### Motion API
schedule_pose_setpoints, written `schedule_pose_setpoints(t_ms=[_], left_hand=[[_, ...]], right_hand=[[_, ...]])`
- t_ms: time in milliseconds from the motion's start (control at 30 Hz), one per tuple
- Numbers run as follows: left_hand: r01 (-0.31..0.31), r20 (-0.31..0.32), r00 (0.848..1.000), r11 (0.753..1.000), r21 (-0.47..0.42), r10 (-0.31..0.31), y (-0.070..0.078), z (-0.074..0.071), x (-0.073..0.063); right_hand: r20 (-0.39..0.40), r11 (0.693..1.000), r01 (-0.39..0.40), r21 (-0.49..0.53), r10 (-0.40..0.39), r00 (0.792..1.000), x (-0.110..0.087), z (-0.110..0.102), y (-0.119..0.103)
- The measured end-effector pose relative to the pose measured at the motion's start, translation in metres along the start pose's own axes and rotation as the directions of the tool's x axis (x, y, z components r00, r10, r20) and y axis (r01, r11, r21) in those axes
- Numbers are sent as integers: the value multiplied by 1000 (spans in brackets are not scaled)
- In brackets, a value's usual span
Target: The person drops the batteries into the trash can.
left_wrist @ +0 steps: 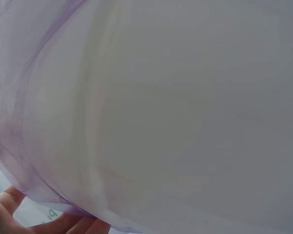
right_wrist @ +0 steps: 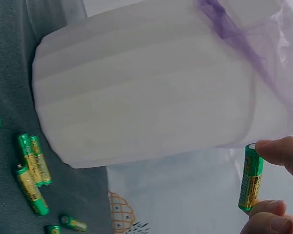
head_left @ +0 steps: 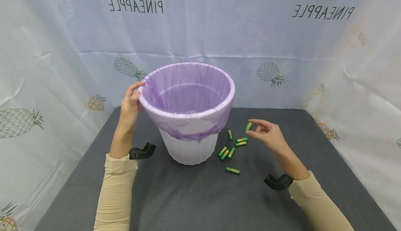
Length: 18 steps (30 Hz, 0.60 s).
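Observation:
A white trash can [head_left: 189,151] stands upright at the middle of the table, lined with a purple bag [head_left: 191,98] folded over its rim. My left hand [head_left: 129,105] grips that rim on its left side; the left wrist view shows mostly the can's pale wall [left_wrist: 185,117] with fingers [left_wrist: 63,224] at the lower edge. To the right of the can, my right hand [head_left: 267,133] pinches a green and gold battery [right_wrist: 251,178] by its two ends between thumb and finger, raised above the tabletop. Several loose batteries [head_left: 231,152] lie between the can and this hand.
A dark grey cloth covers the table [head_left: 188,203]. White curtains [head_left: 200,25] printed with pineapples hang behind it and along both sides. One battery [head_left: 233,170] lies nearer the front, apart from the others. Black wrist mounts [head_left: 142,151] sit on both forearms.

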<state>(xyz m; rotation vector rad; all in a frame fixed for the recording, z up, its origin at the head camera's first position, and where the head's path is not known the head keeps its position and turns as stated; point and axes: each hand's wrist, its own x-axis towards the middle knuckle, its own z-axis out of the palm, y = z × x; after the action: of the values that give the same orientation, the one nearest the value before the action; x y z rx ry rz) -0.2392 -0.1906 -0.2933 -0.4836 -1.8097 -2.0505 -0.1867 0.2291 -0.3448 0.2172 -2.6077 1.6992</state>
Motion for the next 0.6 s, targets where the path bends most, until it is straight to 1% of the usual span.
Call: schedule_pose_setpoints(t_ms=[200,433,600], left_hand=[[9,-1,1000,1000,10,-9,-1,-1,0],[9,-8,1000,1000,24,-9,-1,-1,0],[8,-5,1000,1000,24,-8,-1,-2,0]], right_hand=[[-1,999,30,16,-30,1000,6,-5,-15],[-17,993,89,76,-88,996,13,-10,-35],[-18,988,106,108,-105,994,16,-12,-48]])
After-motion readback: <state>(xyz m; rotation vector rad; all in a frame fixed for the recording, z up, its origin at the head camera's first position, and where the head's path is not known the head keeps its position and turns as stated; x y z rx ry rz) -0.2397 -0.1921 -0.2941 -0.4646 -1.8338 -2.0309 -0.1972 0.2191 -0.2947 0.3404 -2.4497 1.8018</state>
